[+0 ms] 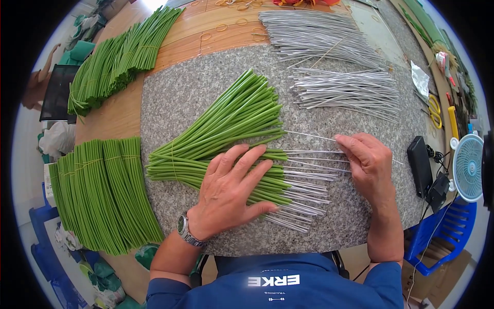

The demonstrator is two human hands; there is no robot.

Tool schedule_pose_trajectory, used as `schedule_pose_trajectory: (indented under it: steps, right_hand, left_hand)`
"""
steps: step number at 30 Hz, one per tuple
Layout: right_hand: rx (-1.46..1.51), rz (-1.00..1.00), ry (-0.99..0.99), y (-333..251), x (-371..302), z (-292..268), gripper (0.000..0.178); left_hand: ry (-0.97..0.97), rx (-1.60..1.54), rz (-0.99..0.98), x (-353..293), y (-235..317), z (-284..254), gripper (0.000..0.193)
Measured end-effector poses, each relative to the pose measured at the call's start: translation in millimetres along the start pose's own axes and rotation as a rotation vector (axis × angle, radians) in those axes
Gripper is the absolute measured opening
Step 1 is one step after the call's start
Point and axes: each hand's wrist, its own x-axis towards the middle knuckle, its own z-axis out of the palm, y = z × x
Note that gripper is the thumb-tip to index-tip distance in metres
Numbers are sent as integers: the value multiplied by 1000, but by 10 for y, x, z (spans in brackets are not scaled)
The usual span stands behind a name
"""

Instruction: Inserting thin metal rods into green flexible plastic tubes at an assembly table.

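A fanned bundle of thin green stems (pixel 231 116), gathered by a band at its left, lies on the grey speckled slab in front of me. My left hand (pixel 231 180), with a wristwatch, rests on the nearer stems, fingers stretched and apart. Silver wires (pixel 309 194) stick out from the right ends of these nearer stems. My right hand (pixel 368 157) pinches a silver wire (pixel 314 135) between thumb and fingers. Its left tip meets a green stem's end, and its other end shows beyond my hand. The farther stems show no wires at their ends.
Two piles of loose silver wires (pixel 347 92) lie at the back right. Banded green bundles (pixel 100 190) stand along the left, with more bundles (pixel 123 59) behind. On the right are a black box (pixel 420 166), a small fan (pixel 468 167) and yellow-handled scissors (pixel 435 111).
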Motion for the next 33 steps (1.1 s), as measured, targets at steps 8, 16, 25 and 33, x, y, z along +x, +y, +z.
schedule_pose_trajectory:
  steps: [8, 16, 25, 33]
  right_hand:
    - [-3, 1, -41, -6, 10, -61, 27]
    - [-8, -16, -45, -29, 3, -10, 27]
    - [6, 15, -69, -21, 7, -9, 26]
    - [20, -96, -73, 30, 48, -9, 27]
  left_hand:
    - [20, 13, 10, 3, -7, 2, 83]
    - [25, 15, 8, 2, -5, 12, 82]
    - [12, 12, 4, 6, -1, -2, 83]
    - [10, 7, 6, -4, 4, 3, 83]
